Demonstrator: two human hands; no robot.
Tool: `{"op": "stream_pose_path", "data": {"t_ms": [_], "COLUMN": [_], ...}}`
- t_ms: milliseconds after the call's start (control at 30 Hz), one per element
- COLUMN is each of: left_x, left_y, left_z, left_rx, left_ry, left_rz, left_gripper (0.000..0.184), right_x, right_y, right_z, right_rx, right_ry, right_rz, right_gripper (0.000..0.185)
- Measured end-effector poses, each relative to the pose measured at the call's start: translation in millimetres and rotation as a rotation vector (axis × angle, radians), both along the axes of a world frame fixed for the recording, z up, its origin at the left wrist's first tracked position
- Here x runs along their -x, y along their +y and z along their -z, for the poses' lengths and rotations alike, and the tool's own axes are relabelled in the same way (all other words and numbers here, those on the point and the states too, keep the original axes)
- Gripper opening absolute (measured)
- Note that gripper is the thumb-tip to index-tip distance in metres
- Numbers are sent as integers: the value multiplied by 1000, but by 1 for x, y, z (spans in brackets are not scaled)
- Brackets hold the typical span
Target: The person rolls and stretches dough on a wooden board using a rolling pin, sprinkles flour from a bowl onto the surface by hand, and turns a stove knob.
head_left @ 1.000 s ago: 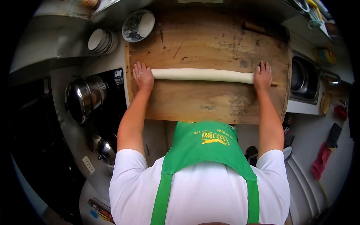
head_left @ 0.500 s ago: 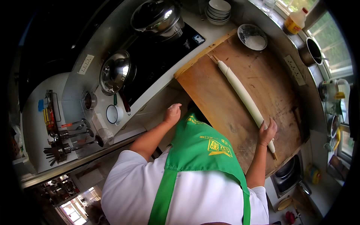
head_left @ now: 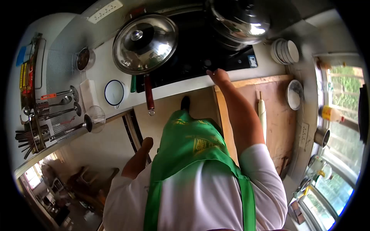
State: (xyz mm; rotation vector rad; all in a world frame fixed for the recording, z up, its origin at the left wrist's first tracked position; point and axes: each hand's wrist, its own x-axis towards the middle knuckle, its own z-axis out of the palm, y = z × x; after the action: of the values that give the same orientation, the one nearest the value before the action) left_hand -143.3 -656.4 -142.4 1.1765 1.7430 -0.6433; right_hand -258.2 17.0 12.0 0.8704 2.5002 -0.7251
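Note:
My right hand (head_left: pixel 219 76) reaches to the front edge of the black cooktop (head_left: pixel 196 42), its fingers drawn together at the control knobs; the fingertips seem to grip a knob, which they mostly cover. Dark and low beside the green apron (head_left: pixel 185 148), my left hand (head_left: pixel 147 143) touches nothing I can see, and its fingers are not distinguishable. On the cooktop sit a lidded wok (head_left: pixel 144 42) with a red-brown handle and a lidded steel pot (head_left: pixel 239 23). Partly behind my right forearm, dough rolled around a rolling pin (head_left: pixel 262 115) lies on the wooden board (head_left: pixel 279 131).
A white enamel mug (head_left: pixel 114 92) stands left of the wok handle. Ladles (head_left: pixel 63 101) hang from the rack at left. Stacked bowls (head_left: pixel 285 51) and a metal bowl with white powder (head_left: pixel 294 94) are at right. The board's raised edge (head_left: pixel 227 127) runs beneath my right arm.
My right hand has left the wrapped rolling pin and moved to the cooktop's front. My left hand has dropped lower beside my body. The view has turned toward the stove.

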Motion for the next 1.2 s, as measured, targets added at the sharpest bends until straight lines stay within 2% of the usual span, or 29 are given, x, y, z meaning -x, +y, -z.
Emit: {"op": "stream_pose_path", "data": {"t_ms": [67, 100, 167, 267, 333, 367, 400, 467, 500, 533, 567, 600, 633, 667, 733, 800, 833, 867, 900, 967, 1000, 1033, 1067, 1133, 1200], "left_x": [1, -8, -24, -28, -40, -74, -77, -80, -76, -54, -43, -37, -31, -28, -40, -63, -76, -90, -104, -133, -141, -150, -159, -169, -178], "left_y": [-13, -18, -25, -17, -7, -25, -29, -29, -27, -13, -4, 8, 21, 28, 28, 21, 16, 10, 4, -2, 3, 5, 7, 15, 16], "left_z": [-17, -20, -29, -56, -69, -10, 8, 14, 12, -31, -34, -43, -53, -60, -62, -55, -46, -35, -22, -4, -6, -8, -10, -14, -15], "left_rx": [-164, -306, -422, -401, -385, -261, -259, -537, -610, -818, -761, -697, -642, -615, -603, -581, -570, -559, -560, -587, -610, -588, -581, -610, -518], "left_ry": [-20, -100, -167, -61, -2, 34, 35, 234, 228, 199, 50, -20, -58, -50, -5, 61, 97, 145, 209, 385, 450, 339, 339, 207, 155], "left_rz": [25, -750, -1543, -1247, -1054, -1219, -1227, -898, -918, -936, -1260, -1534, -1818, -1956, -1990, -1919, -1856, -1756, -1604, -1195, -1072, -1177, -1182, -1463, -1512], "left_gripper": [11, 11, 11, 15, 17, 17, 17, 15, 11, 12, 15, 20, 26, 24, 21, 19, 19, 19, 19, 20, 21, 21, 21, 20, 25], "right_x": [37, 52, 64, 77, 83, 87, 91, 96, 100, 103, 102, 98, 97, 95, 90, 78, 71, 64, 58, 48, 44, 40, 39, 41, 44], "right_y": [-2, -3, -2, 4, 7, 10, 13, 21, 27, 37, 42, 43, 44, 45, 43, 41, 41, 41, 41, 40, 38, 34, 30, 21, 15], "right_z": [-6, -7, -19, -11, 0, 4, 9, 16, 22, 43, 56, 56, 55, 53, 18, -2, 1, 9, 17, 27, 30, 25, 20, 7, 1], "right_rx": [-54, -76, -89, -156, -96, -66, -36, -10, -4, -146, -286, -290, -292, -290, -208, -68, -66, -71, -76, -47, -21, -31, -25, -53, -56], "right_ry": [-19, -44, -74, -101, -144, -162, -181, -222, -232, -227, -219, -218, -187, -157, -170, -103, -105, -30, 43, 126, 210, 261, 257, 267, 264], "right_rz": [64, 62, 59, -40, -47, -51, -54, -141, -174, -553, -934, -950, -923, -895, -838, -678, -689, -556, -419, -348, -271, -244, -248, -216, -203], "right_gripper": [67, 63, 59, 53, 51, 50, 50, 39, 36, 29, 23, 23, 20, 19, 23, 43, 43, 53, 63, 65, 66, 63, 63, 64, 63]}}
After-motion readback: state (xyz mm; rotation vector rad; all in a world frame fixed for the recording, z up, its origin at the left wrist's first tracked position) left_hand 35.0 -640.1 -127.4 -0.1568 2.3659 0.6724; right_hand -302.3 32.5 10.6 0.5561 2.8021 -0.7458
